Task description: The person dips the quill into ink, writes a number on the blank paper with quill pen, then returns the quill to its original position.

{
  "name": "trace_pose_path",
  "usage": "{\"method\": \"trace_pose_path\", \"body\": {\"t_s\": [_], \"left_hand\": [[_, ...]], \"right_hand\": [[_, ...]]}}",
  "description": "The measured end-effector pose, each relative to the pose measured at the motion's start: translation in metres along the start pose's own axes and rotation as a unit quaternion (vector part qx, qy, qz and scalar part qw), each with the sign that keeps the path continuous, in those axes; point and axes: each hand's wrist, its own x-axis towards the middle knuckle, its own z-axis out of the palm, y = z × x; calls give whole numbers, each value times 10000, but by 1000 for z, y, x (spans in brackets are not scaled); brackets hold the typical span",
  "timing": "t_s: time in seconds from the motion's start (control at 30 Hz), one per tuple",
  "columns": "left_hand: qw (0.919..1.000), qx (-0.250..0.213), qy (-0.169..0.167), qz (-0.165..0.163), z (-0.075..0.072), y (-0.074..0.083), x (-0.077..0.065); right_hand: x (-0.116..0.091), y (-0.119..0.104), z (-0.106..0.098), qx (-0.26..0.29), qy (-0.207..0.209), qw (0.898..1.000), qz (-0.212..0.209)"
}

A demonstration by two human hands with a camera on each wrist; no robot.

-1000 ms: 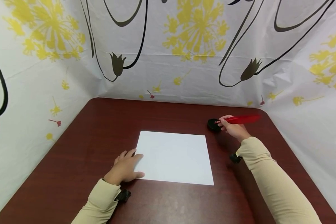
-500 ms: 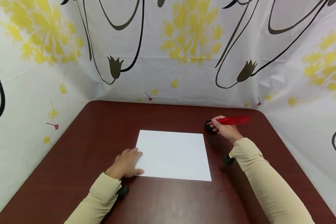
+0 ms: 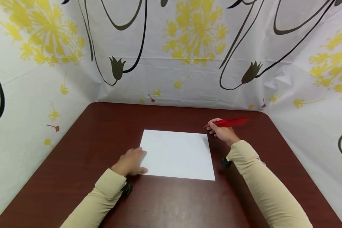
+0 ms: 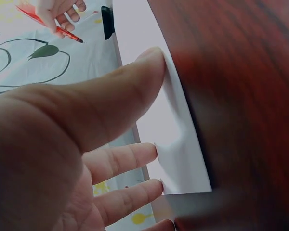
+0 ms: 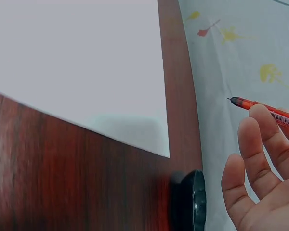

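A white sheet of paper (image 3: 176, 155) lies on the dark red-brown table. My left hand (image 3: 131, 161) rests on its left edge with fingers spread. In the left wrist view the thumb (image 4: 130, 82) lies along one edge of the sheet and fingertips touch another. Beyond the sheet's far right corner, my right hand (image 3: 220, 130) pinches a red feather pen (image 3: 232, 122). The pen's dark tip points left, raised above the tabletop; the right wrist view shows the red pen barrel (image 5: 265, 109) between the fingers. A black pen stand (image 5: 195, 202) stands beside the sheet, mostly hidden behind my right hand in the head view.
White cloth (image 3: 148, 79) with yellow flowers and dark stems hangs behind the table and at both sides. The table (image 3: 171, 202) has rounded far corners. Each wrist carries a small black camera, such as the right wrist's camera (image 3: 225, 162).
My right hand has lifted the feather pen off the black stand and moved left toward the sheet's corner. The paper has slid slightly away from me with my left hand on it.
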Motion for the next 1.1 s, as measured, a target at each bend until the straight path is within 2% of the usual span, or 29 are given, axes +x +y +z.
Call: {"method": "trace_pose_path", "body": {"t_s": [0.2, 0.4, 0.57, 0.73, 0.83, 0.93, 1.1], "left_hand": [[10000, 36, -15, -49, -1, 0, 8], [9998, 180, 2, 69, -2, 2, 13], [9995, 299, -7, 127, -10, 1, 19], [9999, 45, -127, 99, -23, -10, 34], [9995, -117, -169, 236, -30, -21, 45], [9990, -133, -159, 395, -34, -29, 55], [9982, 59, -159, 577, -38, -34, 65]], "right_hand": [[1, -2, 11, 137, -80, 9999, 21], [1, -7, 21, 330, -145, 9993, 73], [3, -10, 28, 381, -140, 9992, 70], [5, -11, 35, 327, -169, 9993, 72], [6, -12, 40, 349, -211, 9991, 80], [8, -12, 46, 337, -275, 9990, 114], [9, -13, 52, 288, -349, 9989, 123]]}}
